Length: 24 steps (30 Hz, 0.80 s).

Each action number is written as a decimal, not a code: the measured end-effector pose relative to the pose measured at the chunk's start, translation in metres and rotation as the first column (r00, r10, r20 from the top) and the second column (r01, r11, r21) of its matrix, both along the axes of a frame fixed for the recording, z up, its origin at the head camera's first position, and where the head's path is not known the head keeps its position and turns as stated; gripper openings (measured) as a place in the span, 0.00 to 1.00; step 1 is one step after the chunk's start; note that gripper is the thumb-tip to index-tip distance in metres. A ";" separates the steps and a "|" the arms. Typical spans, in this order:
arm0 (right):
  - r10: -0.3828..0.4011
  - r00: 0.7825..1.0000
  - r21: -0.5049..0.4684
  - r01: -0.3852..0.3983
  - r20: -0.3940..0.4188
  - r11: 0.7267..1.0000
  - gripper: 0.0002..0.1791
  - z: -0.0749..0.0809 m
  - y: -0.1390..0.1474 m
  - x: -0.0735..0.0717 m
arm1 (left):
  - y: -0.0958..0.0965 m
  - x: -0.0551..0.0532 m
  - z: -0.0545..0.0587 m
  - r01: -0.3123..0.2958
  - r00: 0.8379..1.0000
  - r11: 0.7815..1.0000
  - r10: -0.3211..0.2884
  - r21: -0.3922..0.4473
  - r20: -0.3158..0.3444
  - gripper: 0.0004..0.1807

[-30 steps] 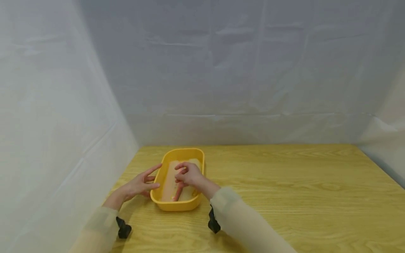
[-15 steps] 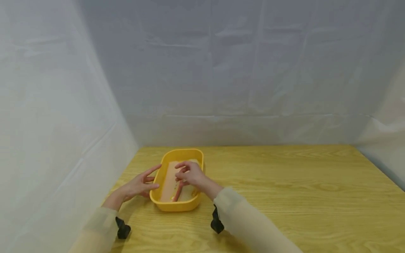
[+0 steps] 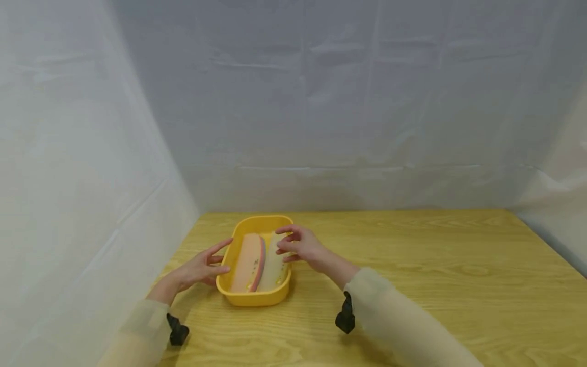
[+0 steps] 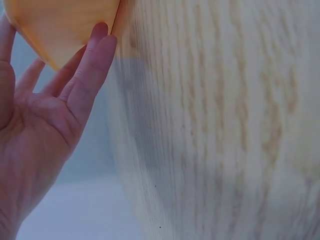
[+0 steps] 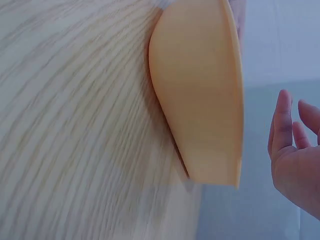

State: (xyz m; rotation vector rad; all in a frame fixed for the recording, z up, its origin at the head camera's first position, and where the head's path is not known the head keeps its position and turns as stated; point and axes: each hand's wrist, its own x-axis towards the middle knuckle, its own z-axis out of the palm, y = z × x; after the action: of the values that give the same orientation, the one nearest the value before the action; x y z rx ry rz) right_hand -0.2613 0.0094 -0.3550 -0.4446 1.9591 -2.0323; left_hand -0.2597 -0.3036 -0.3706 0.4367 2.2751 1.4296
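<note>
A yellow plastic bin [image 3: 254,299] stands at the left of the table. Inside lie a long flat peach-coloured piece [image 3: 245,262] and a long cream-coloured piece [image 3: 271,270], both with small dark marks and a hole at the near end. Between them runs a narrow, curved pink and grey piece [image 3: 262,265]; I cannot tell what kind of things these are. My left hand [image 3: 199,268] rests its spread fingers against the bin's left side, as the left wrist view also shows. Above the bin's right rim hovers my right hand [image 3: 304,248], fingers loosely bent and holding nothing.
The wooden table [image 3: 412,265] stretches away to the right of the bin. Pale sheeting [image 3: 344,127] hangs behind it and along both sides. A black wrist device [image 3: 346,316] sits below each cuff.
My right hand has let go of the pink and grey piece and moved up and right, out over the rim. That piece now lies along the middle of the bin. My left hand stays put.
</note>
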 end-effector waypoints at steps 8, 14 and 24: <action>0.019 0.998 -0.011 -0.019 -0.058 1.000 0.22 0.003 0.057 0.007 | -0.002 0.003 -0.002 0.002 1.000 1.000 -0.002 -0.020 -0.013 0.46; 0.019 0.995 0.021 -0.017 -0.097 1.000 0.24 0.006 0.098 0.015 | -0.001 0.003 -0.002 -0.006 1.000 1.000 0.006 -0.028 -0.018 0.45; -0.026 0.984 0.118 0.048 -0.179 0.992 0.27 0.015 0.168 0.032 | 0.001 0.004 0.009 0.020 0.999 0.999 -0.021 -0.033 -0.038 0.47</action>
State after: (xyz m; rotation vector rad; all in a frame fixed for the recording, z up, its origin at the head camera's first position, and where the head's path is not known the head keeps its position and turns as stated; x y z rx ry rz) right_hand -0.2292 0.1773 -0.3400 -0.5825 2.1964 -1.9405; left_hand -0.2552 -0.3029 -0.3619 0.4795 2.3142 1.3836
